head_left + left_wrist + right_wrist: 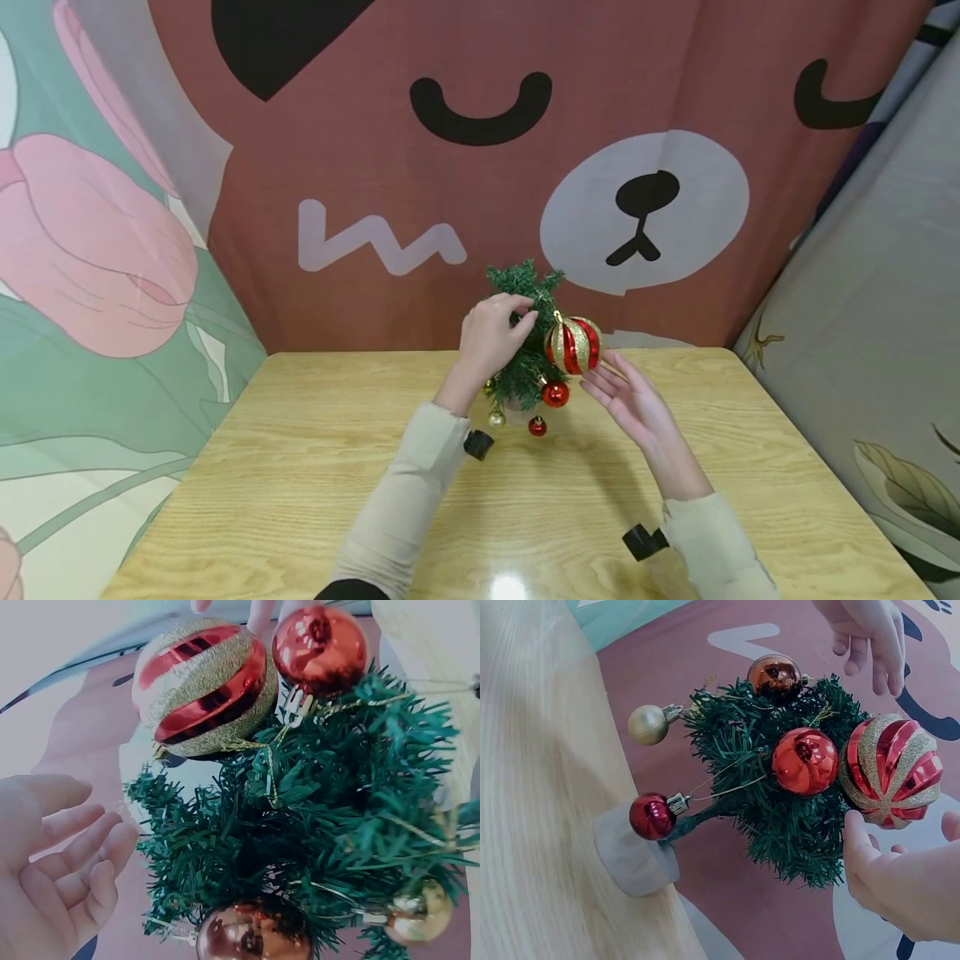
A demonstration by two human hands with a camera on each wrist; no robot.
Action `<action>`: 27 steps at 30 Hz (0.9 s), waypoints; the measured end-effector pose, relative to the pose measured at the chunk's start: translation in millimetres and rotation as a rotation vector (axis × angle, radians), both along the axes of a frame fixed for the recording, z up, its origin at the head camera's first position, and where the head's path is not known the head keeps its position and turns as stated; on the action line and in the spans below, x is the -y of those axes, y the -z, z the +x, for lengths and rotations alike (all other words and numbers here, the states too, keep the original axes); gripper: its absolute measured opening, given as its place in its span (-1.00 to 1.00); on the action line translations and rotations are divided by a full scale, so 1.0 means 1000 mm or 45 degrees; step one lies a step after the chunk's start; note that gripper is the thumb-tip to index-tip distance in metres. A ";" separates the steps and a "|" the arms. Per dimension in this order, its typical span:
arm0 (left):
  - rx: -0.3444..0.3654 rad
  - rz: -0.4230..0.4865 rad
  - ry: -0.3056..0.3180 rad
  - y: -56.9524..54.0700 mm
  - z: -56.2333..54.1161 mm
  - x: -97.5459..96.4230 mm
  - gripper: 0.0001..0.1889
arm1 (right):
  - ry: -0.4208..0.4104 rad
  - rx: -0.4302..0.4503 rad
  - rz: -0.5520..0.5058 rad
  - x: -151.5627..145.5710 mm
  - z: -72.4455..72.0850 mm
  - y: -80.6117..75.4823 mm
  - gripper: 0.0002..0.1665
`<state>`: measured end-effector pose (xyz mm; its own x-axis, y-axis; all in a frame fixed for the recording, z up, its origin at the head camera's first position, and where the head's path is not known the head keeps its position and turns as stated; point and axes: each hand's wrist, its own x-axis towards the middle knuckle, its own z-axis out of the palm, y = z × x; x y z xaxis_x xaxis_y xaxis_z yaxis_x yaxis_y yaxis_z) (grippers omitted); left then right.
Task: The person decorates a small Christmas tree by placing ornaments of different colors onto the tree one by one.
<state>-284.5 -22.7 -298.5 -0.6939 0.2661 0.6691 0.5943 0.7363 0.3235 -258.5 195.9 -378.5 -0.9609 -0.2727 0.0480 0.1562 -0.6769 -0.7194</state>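
Note:
A small green Christmas tree (536, 375) in a pale round base (634, 855) stands at the far edge of the table. A large red-and-gold striped ball ornament (573, 345) hangs high on its right side. My right hand (633, 404) is palm up with fingers extended, fingertips right at the ball's underside. Beside the upper branches, my left hand (495, 329) has its fingers loosely bent, with nothing between them in the left wrist view. Smaller balls hang lower: a shiny red ball (805, 760), a dark red ball (652, 816), a gold ball (648, 724) and a copper ball (775, 679).
The wooden table (315, 467) reaches back to a hanging cloth (375, 317) with a bear face. Patterned cloths (862, 333) flank it left and right. Black wrist cameras (643, 542) are strapped to both wrists.

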 end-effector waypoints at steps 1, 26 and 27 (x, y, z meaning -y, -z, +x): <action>0.001 0.007 0.010 0.001 0.003 0.002 -0.80 | 0.005 0.005 0.012 0.000 0.001 0.000 -0.77; -0.141 0.175 0.120 0.071 0.063 0.020 -0.88 | -0.272 -0.347 0.140 -0.006 0.043 0.021 -0.54; -0.125 0.174 0.127 0.074 0.066 0.020 -0.88 | -0.275 -0.380 0.173 -0.005 0.044 0.022 -0.54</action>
